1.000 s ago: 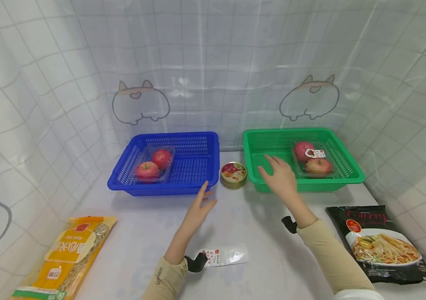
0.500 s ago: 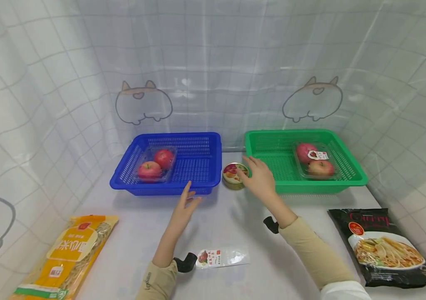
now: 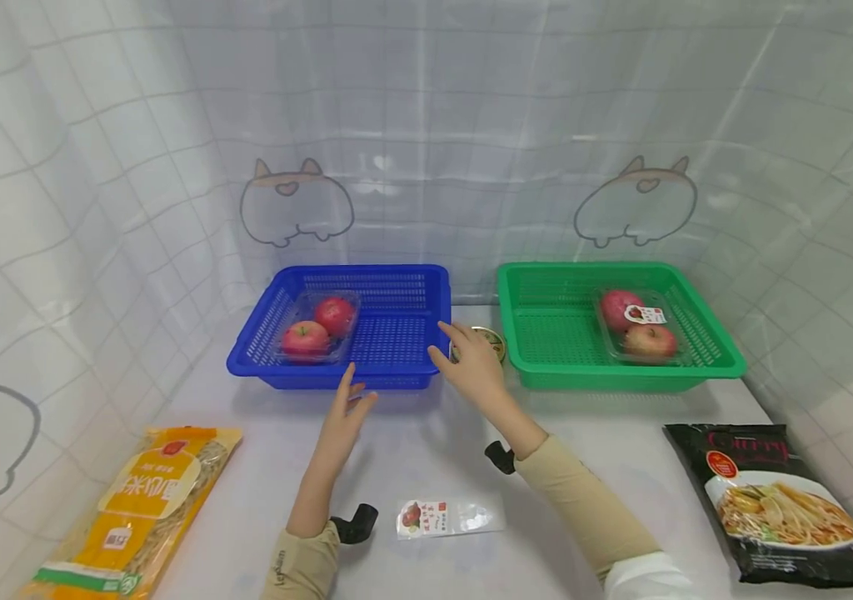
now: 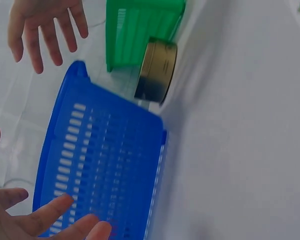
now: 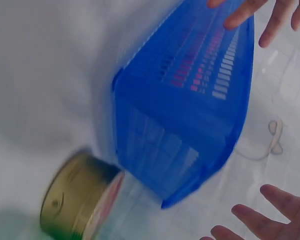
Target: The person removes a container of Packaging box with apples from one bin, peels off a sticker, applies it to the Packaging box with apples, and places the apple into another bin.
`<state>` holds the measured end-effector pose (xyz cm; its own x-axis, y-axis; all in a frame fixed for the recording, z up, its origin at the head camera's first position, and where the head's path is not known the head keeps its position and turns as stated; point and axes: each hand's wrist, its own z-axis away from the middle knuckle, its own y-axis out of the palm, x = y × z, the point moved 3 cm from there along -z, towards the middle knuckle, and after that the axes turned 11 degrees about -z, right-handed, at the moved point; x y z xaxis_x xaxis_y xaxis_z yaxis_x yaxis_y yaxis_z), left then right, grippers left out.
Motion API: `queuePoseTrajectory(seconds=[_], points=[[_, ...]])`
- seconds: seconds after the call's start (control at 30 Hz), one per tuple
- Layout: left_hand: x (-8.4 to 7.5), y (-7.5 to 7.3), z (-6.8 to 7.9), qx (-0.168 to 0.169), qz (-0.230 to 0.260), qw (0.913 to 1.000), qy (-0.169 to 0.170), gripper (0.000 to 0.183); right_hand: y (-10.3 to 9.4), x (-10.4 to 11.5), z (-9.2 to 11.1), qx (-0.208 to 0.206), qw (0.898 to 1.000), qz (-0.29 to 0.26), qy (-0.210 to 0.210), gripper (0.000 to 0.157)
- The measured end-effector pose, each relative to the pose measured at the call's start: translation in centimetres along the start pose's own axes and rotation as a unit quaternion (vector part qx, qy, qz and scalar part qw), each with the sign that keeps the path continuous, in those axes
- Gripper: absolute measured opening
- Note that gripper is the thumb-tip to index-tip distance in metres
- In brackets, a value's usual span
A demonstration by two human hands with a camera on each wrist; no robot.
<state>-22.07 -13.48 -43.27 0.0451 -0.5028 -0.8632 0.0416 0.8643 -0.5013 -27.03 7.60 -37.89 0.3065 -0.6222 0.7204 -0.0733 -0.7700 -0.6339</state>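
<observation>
My left hand (image 3: 340,425) hovers in front of the blue basket (image 3: 396,382), its fingers loosely spread and holding nothing. Over the gap between the two baskets is my right hand (image 3: 475,371), fingers apart and nothing in its grasp; it partly hides a round gold tin (image 3: 492,339). In the right wrist view the tin (image 5: 75,195) stands beside the blue basket, apart from the fingers. A clear pack of two apples (image 3: 306,340) lies in the left half of the blue basket. The green basket (image 3: 621,382) holds another pack of apples (image 3: 650,342) at its right.
A yellow noodle bag (image 3: 142,508) lies at the left. At the right is a black curry noodle packet (image 3: 779,504). A small clear wrapper with a label (image 3: 449,517) lies flat near the front. A tiled-pattern curtain (image 3: 464,150) hangs behind the baskets.
My right hand has moved left from the green basket, past the tin, to the blue basket's right corner. My left hand has drifted left. The baskets and packs have stayed put.
</observation>
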Motion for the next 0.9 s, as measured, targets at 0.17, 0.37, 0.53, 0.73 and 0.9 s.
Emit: queuePoseTrajectory(seconds=[0.17, 0.37, 0.53, 0.73, 0.9], points=[[0.7, -1.3, -0.1, -0.016, -0.002, 0.9998, -0.009, 0.074, 1.5, 0.8, -0.3, 0.009, 1.000, -0.015, -0.009, 0.052], [1.6, -2.9, 0.0, -0.032, -0.001, 0.9993, -0.017, 0.072, 3.3, 1.5, -0.7, 0.015, 1.000, -0.019, -0.017, 0.050], [2.4, -4.4, 0.1, -0.044, -0.007, 0.9984, -0.036, 0.075, 4.4, 2.2, -1.0, 0.025, 0.999, -0.013, -0.021, 0.050], [2.7, -6.1, 0.1, -0.060, -0.015, 0.9970, -0.046, 0.074, 5.4, 3.0, -1.5, 0.041, 0.999, -0.024, -0.010, 0.050], [3.0, -7.0, 0.0, -0.071, -0.013, 0.9962, -0.048, 0.074, 6.0, 3.9, -2.3, 0.048, 0.998, -0.028, -0.009, 0.051]])
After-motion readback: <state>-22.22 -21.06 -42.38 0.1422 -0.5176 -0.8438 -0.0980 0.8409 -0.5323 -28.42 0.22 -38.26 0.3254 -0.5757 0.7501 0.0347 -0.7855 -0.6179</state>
